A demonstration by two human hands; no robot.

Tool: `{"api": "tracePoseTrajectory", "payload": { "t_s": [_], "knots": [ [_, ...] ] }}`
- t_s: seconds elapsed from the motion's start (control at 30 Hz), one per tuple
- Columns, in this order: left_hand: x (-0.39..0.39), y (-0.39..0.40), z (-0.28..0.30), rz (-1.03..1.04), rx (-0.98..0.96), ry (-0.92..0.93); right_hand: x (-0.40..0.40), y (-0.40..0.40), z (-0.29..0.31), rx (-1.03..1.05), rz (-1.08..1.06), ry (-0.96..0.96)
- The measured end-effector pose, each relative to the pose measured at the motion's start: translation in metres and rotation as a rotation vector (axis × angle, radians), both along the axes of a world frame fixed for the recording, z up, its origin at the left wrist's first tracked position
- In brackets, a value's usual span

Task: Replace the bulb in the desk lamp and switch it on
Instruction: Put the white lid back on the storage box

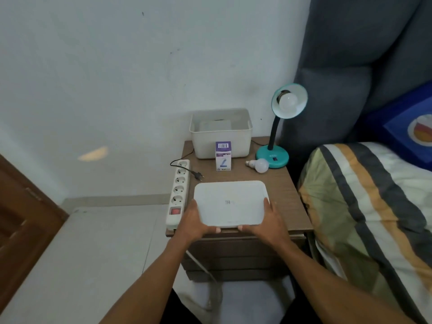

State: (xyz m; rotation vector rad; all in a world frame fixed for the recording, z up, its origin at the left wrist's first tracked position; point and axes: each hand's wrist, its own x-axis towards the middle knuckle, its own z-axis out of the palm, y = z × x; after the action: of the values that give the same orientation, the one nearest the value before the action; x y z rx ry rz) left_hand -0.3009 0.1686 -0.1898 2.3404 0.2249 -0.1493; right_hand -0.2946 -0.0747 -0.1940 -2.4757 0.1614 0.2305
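A teal desk lamp (273,157) stands at the back right of the wooden bedside table (285,190), its shade tilted toward me with an unlit white bulb (288,102) in the socket. A loose white bulb (259,165) lies on its side by the lamp's base. A purple and white bulb box (223,155) stands upright in the middle. The lamp's black plug (198,175) lies unplugged next to the white power strip (178,190). My left hand (195,222) and my right hand (267,222) grip the near corners of a flat white lid (230,203) at the table's front.
An open white plastic bin (221,134) stands at the back of the table against the wall. A bed with a striped pillow (364,206) and a grey headboard (350,66) borders the table on the right. A brown door (21,218) is at the left.
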Motion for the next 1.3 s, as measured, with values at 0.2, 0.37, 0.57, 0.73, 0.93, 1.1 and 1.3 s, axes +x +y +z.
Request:
{"api": "tracePoseTrajectory", "payload": {
  "t_s": [0.2, 0.37, 0.57, 0.73, 0.93, 1.1, 1.3],
  "knots": [
    [0.007, -0.007, 0.0, -0.049, 0.193, 0.142, -0.001, -0.001, -0.005, -0.104, 0.041, 0.034],
    [0.027, -0.012, 0.014, -0.118, 0.272, 0.198, 0.019, -0.008, 0.014, -0.196, 0.084, -0.035],
    [0.082, -0.008, 0.053, -0.045, 0.175, -0.064, 0.072, -0.007, 0.045, -0.131, -0.039, -0.165],
    [0.154, 0.013, 0.068, 0.07, -0.002, -0.263, 0.123, 0.002, 0.058, -0.039, -0.099, -0.219],
    [0.213, 0.019, 0.098, 0.164, -0.018, -0.343, 0.181, 0.009, 0.035, -0.157, -0.089, -0.224],
    [0.265, 0.027, 0.09, 0.161, -0.071, -0.286, 0.211, 0.007, 0.009, -0.322, -0.075, -0.243],
    [0.289, 0.03, 0.073, 0.146, -0.184, -0.303, 0.214, 0.009, 0.004, -0.207, -0.146, -0.29]
  ]
}}
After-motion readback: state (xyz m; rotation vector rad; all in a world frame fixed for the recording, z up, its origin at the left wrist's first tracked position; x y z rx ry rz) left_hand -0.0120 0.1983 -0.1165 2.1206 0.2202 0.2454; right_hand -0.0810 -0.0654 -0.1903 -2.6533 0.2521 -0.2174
